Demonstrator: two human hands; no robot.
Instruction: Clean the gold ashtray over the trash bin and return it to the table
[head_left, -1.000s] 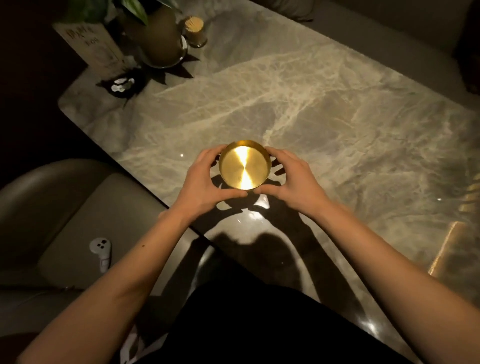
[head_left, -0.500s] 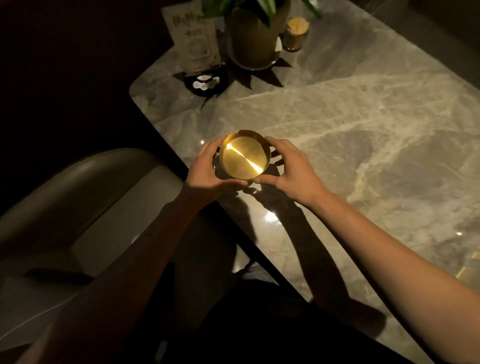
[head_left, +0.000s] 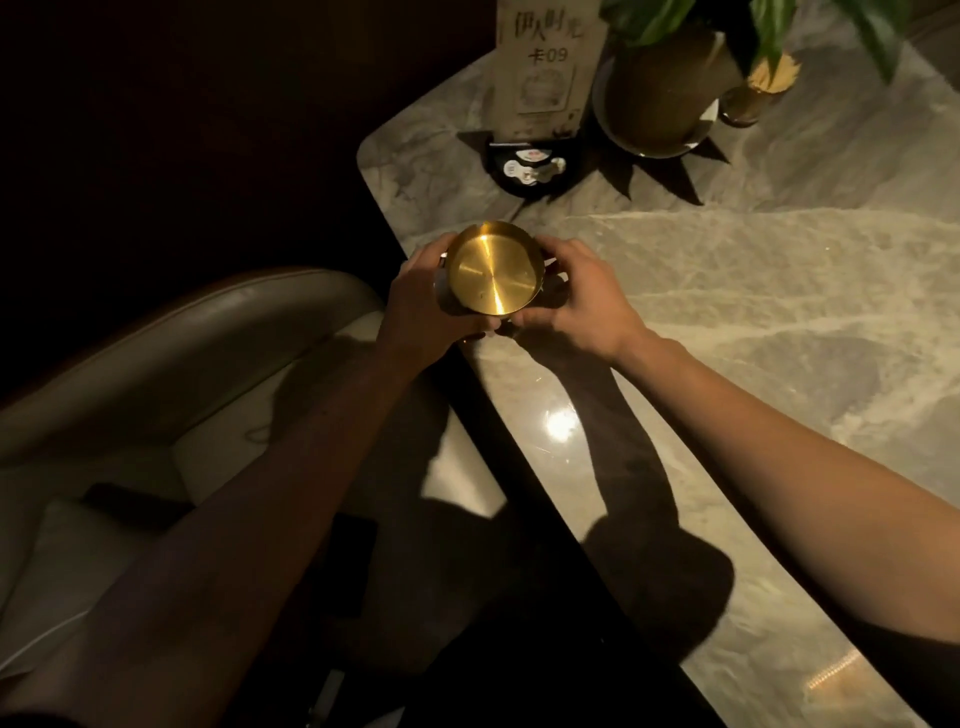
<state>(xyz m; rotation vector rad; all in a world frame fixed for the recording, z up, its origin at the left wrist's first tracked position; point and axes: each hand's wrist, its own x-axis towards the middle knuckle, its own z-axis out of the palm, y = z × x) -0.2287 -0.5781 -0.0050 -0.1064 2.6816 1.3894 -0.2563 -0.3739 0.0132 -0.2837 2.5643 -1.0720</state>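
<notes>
The round gold ashtray (head_left: 492, 268) is held between both hands, its shiny inside facing up at me. My left hand (head_left: 422, 301) grips its left side and my right hand (head_left: 577, 296) grips its right side. The ashtray hangs above the left edge of the marble table (head_left: 753, 291), near the table's corner. No trash bin shows in the dim view.
A table sign reading 09 (head_left: 546, 67) on a dark round base (head_left: 530, 166) stands at the far corner. Beside it are a potted plant (head_left: 670, 88) and a toothpick holder (head_left: 758, 93). A pale leather seat (head_left: 171, 358) curves at the left below the table edge.
Both hands have carried the ashtray leftward from over the middle of the table to its left edge. The view has swung left with them.
</notes>
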